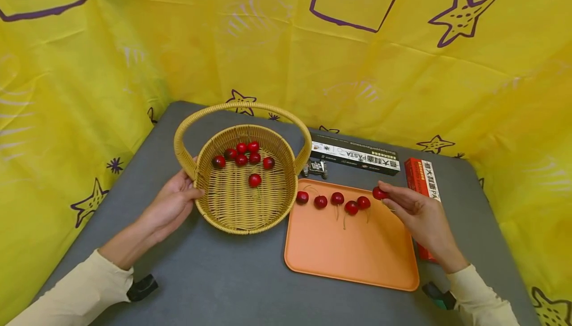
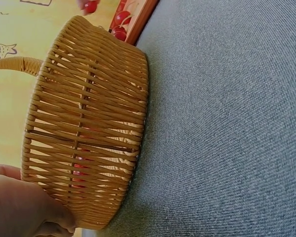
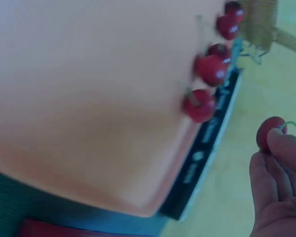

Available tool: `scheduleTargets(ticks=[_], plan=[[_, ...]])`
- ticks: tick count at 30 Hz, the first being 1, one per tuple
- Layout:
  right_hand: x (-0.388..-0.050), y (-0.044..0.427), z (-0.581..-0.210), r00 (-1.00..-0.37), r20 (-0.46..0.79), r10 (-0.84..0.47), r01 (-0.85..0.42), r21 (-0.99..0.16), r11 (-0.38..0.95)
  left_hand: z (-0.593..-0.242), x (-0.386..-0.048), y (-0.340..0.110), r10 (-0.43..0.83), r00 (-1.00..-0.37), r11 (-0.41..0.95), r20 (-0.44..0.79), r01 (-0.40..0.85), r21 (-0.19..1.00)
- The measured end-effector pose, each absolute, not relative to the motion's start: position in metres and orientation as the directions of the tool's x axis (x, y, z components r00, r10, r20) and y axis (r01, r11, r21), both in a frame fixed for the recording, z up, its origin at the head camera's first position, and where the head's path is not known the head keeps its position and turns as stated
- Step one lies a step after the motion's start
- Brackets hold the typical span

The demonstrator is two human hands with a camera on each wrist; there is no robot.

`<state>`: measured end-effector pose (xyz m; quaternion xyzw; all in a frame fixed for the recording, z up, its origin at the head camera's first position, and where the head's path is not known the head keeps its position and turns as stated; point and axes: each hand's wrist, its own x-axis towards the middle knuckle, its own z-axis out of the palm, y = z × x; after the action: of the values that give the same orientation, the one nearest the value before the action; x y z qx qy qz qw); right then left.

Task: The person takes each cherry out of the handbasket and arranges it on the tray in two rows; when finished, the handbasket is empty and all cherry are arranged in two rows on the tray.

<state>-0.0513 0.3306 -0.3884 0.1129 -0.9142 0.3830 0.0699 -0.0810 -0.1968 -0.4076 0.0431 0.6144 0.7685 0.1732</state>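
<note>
Eight glossy, round, dark-red cherries [image 1: 241, 160] are contained in a round, golden-tan woven basket [image 1: 228, 197] with a tall arched handle [image 1: 241, 106]; seven are gathered toward its far side, and one is set apart nearer the middle. The basket's rim is clamped at the left by the left hand [image 1: 178, 199], the thumb being laid over the edge. In the left wrist view, the base is seen against the grey, fabric-textured counter [image 1: 214, 276], and glimpses of red are caught through the weave.

Just beside the basket, a flat, orange, rectangular tray [image 1: 348, 251] with rounded corners and a low rim is placed. Five more red cherries [image 1: 337, 198] are spread along its far edge in a loose row, thin stems attached; its nearer part is left bare. One single red cherry [image 1: 380, 193] with a green stem is pinched between the thumb and fingers of the right hand [image 1: 417, 211], held up near the tray's far right corner.

Behind the tray, a long black pasta box [image 1: 353, 156] is laid, with a small black-and-silver packet-like object [image 1: 317, 168] in front. A red-and-white box [image 1: 420, 179] is partly hidden by the right hand.
</note>
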Motion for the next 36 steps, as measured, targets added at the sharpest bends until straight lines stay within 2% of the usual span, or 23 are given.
scheduleTargets(ticks=[15,36], plan=[[-0.054,0.347,-0.438,-0.97,0.2,-0.134,-0.237,-0.68,0.694,-0.408,-0.082,-0.196,0.311,-0.939,-0.195,-0.149,-0.217,0.957],[-0.052,0.349,-0.443,-0.974,0.172,-0.147,-0.222,-0.592,0.775,-0.407,-0.081,-0.197,0.316,-0.937,-0.198,-0.15,-0.219,0.955]])
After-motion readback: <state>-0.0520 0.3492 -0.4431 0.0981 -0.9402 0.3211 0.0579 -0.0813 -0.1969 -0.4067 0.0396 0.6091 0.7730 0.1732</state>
